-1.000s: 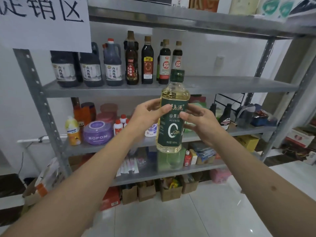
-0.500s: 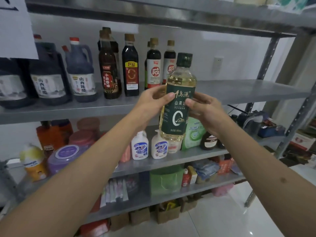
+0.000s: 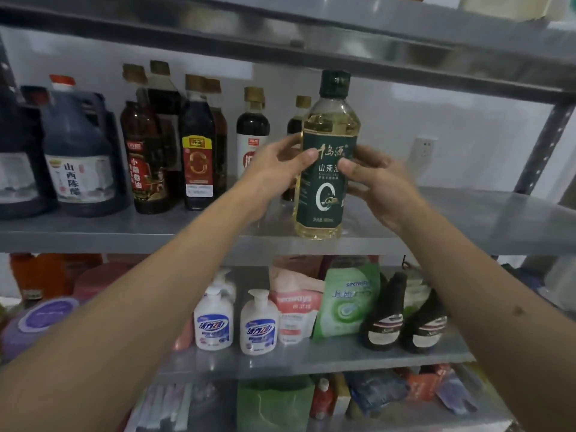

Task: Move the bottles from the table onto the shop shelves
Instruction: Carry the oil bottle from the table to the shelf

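Placing step: my left hand (image 3: 274, 169) and right hand (image 3: 378, 182) each close their grip on the dark green label of the clear plastic bottle of pale yellow oil with a green cap (image 3: 325, 157), held upright, its base at the front edge of the grey metal shelf (image 3: 467, 219), whether touching or just above I cannot tell. To its left stand the dark sauce bottles with tan caps (image 3: 199, 145). The next move, I judge, calls for seating the base flat, clear of the edge, before I loosen either grip.
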Demonstrator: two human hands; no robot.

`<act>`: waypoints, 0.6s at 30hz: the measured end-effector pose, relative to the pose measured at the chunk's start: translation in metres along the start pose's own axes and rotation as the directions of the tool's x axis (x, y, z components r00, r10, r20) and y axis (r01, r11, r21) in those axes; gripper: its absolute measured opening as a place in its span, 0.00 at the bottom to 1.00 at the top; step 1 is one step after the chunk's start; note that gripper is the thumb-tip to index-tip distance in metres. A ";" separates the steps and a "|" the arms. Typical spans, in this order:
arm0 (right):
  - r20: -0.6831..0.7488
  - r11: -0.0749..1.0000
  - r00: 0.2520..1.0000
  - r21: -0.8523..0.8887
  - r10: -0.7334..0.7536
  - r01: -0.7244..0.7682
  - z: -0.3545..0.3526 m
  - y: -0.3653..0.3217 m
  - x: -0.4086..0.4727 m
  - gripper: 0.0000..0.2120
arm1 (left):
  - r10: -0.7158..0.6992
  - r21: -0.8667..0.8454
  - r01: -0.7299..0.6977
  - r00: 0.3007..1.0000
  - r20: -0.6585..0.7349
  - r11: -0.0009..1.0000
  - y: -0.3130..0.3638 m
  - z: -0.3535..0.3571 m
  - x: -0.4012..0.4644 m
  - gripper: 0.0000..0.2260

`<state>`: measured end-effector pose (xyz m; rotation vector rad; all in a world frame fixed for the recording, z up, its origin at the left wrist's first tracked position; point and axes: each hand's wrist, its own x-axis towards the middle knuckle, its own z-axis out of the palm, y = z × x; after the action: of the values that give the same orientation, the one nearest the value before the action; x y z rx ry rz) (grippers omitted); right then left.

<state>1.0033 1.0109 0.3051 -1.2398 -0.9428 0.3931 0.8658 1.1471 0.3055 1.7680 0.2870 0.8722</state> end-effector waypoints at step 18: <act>0.047 0.998 0.999 0.056 0.019 -0.022 0.006 0.065 0.108 0.21 | -0.063 0.115 0.080 0.988 -0.142 0.990 -0.033 0.008 0.080 0.16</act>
<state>1.0761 1.1128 0.2878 -1.1943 -0.9527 0.4631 0.9343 1.2005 0.3081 1.7994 0.5002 0.9438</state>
